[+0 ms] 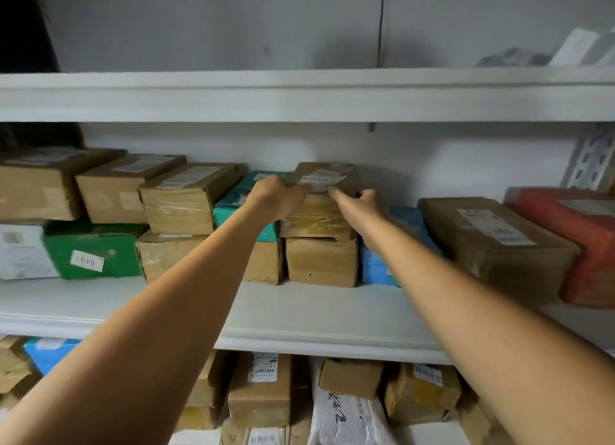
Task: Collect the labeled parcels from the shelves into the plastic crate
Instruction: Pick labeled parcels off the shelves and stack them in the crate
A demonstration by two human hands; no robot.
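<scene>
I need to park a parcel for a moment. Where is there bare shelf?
The front strip of the middle shelf is bare, bordered behind by the box row from the green box to the large brown box. That row is packed tight, and so are the parcels below. The top shelf's surface is hidden.

top parcel [327, 175]: matt brown cardboard, white paper label
box under it [316, 226]: cardboard wrapped in glossy clear tape
teal box [229, 208]: smooth printed card
shelf [316, 311]: smooth, matt white painted finish
white mailer [342, 414]: wrinkled, slightly glossy plastic film
</scene>
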